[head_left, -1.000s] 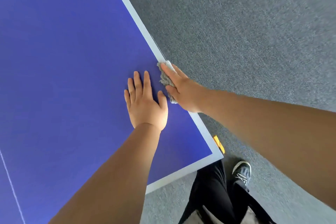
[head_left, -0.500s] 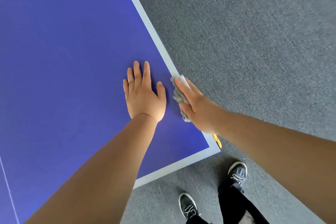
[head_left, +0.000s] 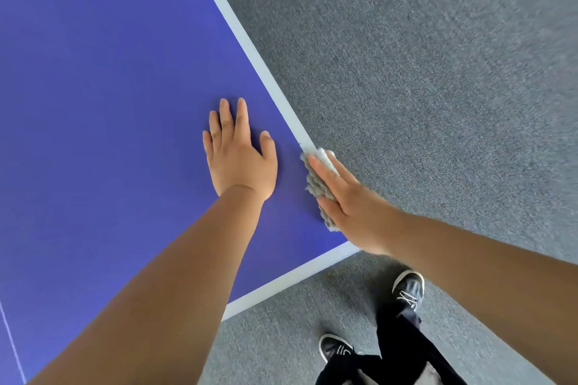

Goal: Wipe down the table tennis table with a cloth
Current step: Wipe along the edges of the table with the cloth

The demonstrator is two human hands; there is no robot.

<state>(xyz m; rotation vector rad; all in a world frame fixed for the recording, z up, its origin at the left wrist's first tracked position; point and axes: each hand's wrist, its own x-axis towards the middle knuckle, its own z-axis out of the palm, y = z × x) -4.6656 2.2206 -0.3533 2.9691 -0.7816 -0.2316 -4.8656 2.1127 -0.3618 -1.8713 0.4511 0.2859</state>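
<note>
The blue table tennis table [head_left: 109,103] has a white border line along its right side and near end. My left hand [head_left: 239,156] lies flat on the blue surface, fingers straight and spread. Just to its right, my right hand [head_left: 347,200] presses a grey textured cloth [head_left: 314,183] onto the table's right edge, close to the near right corner. Its fingers look straight over the cloth, whose far end folds over the edge. Most of the cloth is hidden under the hand.
Grey carpet [head_left: 422,87] surrounds the table to the right and in front. My two black shoes [head_left: 408,286] and dark trouser legs stand on the carpet just below the table corner. A thin white centre line [head_left: 11,344] runs at the far left.
My right hand has slid the cloth along the right edge toward the near corner. The yellow corner piece seen earlier is now hidden under my right wrist. My left hand stays flat.
</note>
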